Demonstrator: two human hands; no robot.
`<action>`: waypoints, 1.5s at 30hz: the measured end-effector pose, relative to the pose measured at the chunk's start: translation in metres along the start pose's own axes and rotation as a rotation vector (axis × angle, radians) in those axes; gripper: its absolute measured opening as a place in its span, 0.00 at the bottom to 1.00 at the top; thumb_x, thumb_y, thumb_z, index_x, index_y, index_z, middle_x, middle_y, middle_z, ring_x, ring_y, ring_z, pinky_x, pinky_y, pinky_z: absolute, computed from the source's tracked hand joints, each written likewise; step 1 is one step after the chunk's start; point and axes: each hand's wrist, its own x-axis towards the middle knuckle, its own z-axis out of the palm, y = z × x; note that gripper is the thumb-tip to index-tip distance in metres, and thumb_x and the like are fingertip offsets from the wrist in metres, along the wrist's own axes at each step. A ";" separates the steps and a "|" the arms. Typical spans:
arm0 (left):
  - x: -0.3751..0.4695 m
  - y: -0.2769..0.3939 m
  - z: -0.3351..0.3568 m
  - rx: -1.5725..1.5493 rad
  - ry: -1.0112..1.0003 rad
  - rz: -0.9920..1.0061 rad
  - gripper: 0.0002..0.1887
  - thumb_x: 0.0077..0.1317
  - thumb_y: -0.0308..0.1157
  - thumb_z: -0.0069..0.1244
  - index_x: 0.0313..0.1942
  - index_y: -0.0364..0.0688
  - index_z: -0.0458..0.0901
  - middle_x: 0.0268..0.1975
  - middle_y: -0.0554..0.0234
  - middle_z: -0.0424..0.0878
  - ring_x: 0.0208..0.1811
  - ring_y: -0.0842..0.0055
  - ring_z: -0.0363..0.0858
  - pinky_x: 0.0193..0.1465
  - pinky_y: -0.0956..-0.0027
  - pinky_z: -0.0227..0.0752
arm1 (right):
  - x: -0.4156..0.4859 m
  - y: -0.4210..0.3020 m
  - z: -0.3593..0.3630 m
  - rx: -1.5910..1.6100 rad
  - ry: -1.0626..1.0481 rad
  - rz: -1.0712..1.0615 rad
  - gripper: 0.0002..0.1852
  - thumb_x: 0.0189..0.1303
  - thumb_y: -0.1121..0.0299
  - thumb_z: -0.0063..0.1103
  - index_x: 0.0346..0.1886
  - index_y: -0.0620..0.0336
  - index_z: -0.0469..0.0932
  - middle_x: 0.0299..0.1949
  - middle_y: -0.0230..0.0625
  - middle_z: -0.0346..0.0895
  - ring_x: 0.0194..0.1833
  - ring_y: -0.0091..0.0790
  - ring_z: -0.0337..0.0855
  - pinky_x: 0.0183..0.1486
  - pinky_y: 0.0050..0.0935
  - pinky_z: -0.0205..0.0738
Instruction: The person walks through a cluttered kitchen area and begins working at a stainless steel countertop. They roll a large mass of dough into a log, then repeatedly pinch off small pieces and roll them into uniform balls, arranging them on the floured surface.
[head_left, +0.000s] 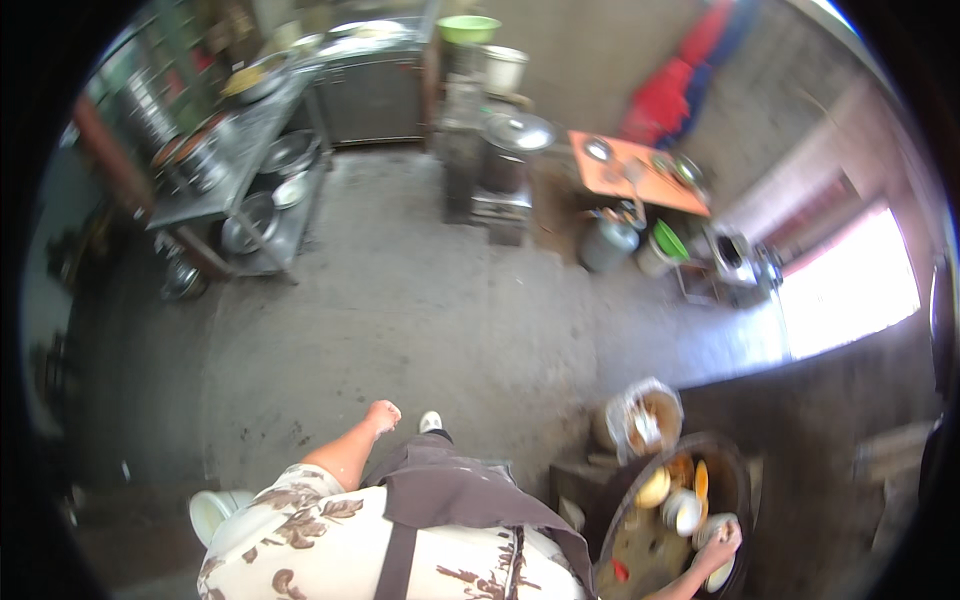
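My left hand (384, 416) hangs over the grey floor in front of me, its fingers curled and dusted with something white. Nothing shows in it. To my right, my right hand (721, 546) is inside a large dark round tub (624, 501). It is over or against a pale bowl (718, 576); whether the fingers grip it I cannot tell. Also in the tub are stacked white bowls (682, 511), a yellow bowl (652, 487), an orange utensil (702, 480) and a small red piece (619, 570).
A bin with a plastic liner (645, 420) stands beyond the tub. A white bucket (214, 514) is behind my left side. Ahead are a steel table (255, 150), a lidded pot on a stove (506, 157), an orange table (600, 169) and a bright doorway (847, 285).
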 end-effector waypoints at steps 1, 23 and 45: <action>0.012 0.000 -0.026 -0.009 0.023 -0.027 0.02 0.60 0.25 0.51 0.29 0.40 0.80 0.24 0.64 0.80 0.20 0.80 0.75 0.20 0.74 0.67 | 0.008 -0.048 0.025 0.143 -0.033 -0.023 0.16 0.54 0.79 0.59 0.48 0.66 0.79 0.48 0.45 0.79 0.50 0.41 0.80 0.58 0.35 0.71; 0.245 0.004 -0.371 -0.597 0.632 -0.447 0.10 0.57 0.26 0.49 0.18 0.37 0.80 0.14 0.59 0.75 0.16 0.73 0.74 0.23 0.63 0.68 | 0.106 -0.935 0.542 -0.001 -0.596 -0.999 0.23 0.61 0.47 0.57 0.27 0.61 0.78 0.27 0.53 0.78 0.33 0.57 0.80 0.36 0.49 0.72; 0.663 0.529 -0.824 -1.261 0.124 0.180 0.25 0.72 0.48 0.42 0.55 0.33 0.74 0.50 0.47 0.82 0.53 0.61 0.81 0.57 0.60 0.72 | -0.057 -1.653 0.776 1.229 -1.608 -0.356 0.14 0.69 0.62 0.53 0.38 0.65 0.78 0.35 0.34 0.78 0.35 0.29 0.76 0.50 0.32 0.72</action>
